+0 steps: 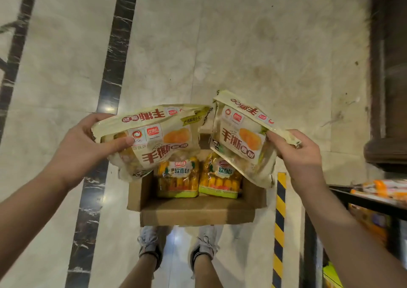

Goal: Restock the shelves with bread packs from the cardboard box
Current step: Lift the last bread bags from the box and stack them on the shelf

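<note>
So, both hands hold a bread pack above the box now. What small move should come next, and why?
Probably turn right and carry both toward the shelf. The left hand grips one cream pack, the right hand pinches the other cream pack, both held above the cardboard box, and the shelf shows at the right.

L cream plastic bread pack (163, 142) & R cream plastic bread pack (237, 137): big red-brown "手撕" on each. L yellow see-through pack (178, 177) & R yellow see-through pack (220, 176): dark-green "软面包".
</note>
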Demonstrator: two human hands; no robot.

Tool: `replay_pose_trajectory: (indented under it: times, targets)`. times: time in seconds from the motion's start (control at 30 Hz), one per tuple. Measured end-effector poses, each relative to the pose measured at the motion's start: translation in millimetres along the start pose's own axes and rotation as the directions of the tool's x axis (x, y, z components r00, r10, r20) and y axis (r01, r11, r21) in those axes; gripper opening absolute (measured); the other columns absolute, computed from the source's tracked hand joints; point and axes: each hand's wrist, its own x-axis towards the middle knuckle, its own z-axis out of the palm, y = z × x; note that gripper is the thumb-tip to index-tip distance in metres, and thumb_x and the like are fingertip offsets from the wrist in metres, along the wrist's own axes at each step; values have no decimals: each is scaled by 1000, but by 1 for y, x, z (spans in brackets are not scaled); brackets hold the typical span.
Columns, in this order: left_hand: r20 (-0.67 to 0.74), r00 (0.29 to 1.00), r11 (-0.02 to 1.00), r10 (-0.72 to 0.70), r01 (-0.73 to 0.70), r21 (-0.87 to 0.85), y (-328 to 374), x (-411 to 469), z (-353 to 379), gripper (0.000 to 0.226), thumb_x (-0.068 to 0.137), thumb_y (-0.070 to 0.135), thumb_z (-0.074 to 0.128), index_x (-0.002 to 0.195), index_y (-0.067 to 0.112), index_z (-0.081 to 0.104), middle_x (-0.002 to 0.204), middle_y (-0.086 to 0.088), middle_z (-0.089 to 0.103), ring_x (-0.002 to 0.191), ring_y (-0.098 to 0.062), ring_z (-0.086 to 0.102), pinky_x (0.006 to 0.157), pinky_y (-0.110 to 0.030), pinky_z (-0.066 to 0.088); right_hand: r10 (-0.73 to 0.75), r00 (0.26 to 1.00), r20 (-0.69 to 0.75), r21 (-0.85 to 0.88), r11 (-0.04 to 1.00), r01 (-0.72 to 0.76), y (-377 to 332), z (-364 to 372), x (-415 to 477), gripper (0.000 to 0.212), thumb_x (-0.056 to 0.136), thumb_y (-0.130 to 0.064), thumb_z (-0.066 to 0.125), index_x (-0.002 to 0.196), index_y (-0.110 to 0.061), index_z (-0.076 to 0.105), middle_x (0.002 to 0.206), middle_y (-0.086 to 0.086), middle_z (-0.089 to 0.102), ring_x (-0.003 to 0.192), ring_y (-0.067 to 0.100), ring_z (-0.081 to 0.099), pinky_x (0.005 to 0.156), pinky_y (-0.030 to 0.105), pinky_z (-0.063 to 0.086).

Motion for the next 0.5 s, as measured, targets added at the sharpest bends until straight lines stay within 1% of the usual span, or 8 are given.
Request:
replay_pose_trajectory:
  times: [0.07, 0.13, 0.2, 0.23, 0.3, 0.4, 0.43, 0.5]
  targets:
    - [-9, 1000, 995, 21, -22, -93, 31, -19, -15, 64, 62, 34, 91, 120, 21, 67, 103, 9, 81, 90, -10, 79, 68, -15, 61, 43, 997, -67, 137, 990, -33, -37, -24, -24, 4, 91, -24, 78, 87, -22, 76, 86, -3, 79, 86, 18, 74, 83, 39, 60]
    - [-26, 999, 980, 45, -49, -194, 69, -40, -28, 84, 50, 52, 100, 121, 19, 66, 109, -2, 81, 94, -16, 80, 74, -21, 64, 67, 993, -100, 265, 964, -38, -79, -48, -51, 5, 93, -25, 75, 97, -23, 74, 99, -1, 80, 101, 20, 75, 92, 40, 59]
    - [-29, 996, 954, 83, -87, -286, 113, -63, -39, 102, 49, 58, 100, 132, 11, 63, 116, -8, 79, 98, -20, 79, 78, -27, 65, 56, 991, -124, 383, 924, -4, -123, -72, -80, 15, 96, -25, 71, 110, -20, 72, 110, 3, 79, 110, 22, 73, 97, 41, 56]
    - [-15, 995, 940, 101, -100, -327, 136, -75, -44, 101, 57, 54, 98, 137, 6, 60, 119, -11, 78, 100, -22, 79, 80, -29, 65, 46, 989, -137, 431, 902, 18, -146, -84, -94, 19, 97, -25, 69, 115, -18, 71, 115, 6, 77, 112, 24, 72, 96, 40, 56]
    - [22, 991, 916, 132, -114, -384, 182, -99, -53, 80, 78, 41, 88, 141, 0, 59, 123, -15, 76, 105, -25, 78, 84, -32, 65, 37, 982, -184, 488, 871, 59, -192, -109, -122, 15, 100, -23, 66, 112, -19, 72, 113, 5, 78, 111, 23, 73, 87, 33, 59]
    - [35, 985, 909, 171, -143, -392, 252, -136, -66, 85, 68, 51, 93, 133, 3, 66, 121, -13, 77, 107, -26, 77, 83, -33, 66, -13, 964, -264, 520, 840, 153, -257, -147, -168, 11, 101, -23, 63, 110, -22, 70, 109, 0, 79, 108, 18, 74, 84, 28, 60]
    - [31, 985, 908, 168, -142, -394, 274, -148, -71, 80, 65, 52, 92, 128, 8, 70, 117, -10, 79, 104, -24, 78, 79, -32, 66, -34, 957, -288, 519, 834, 186, -276, -159, -185, 11, 102, -25, 63, 111, -23, 69, 109, 0, 79, 108, 17, 74, 85, 30, 60]
    - [31, 984, 897, 177, -148, -417, 318, -171, -79, 62, 75, 46, 89, 124, 12, 72, 111, -8, 81, 99, -22, 79, 73, -30, 65, -79, 938, -339, 511, 821, 254, -308, -183, -217, 12, 102, -28, 63, 112, -23, 67, 109, 0, 79, 106, 18, 75, 87, 34, 61]
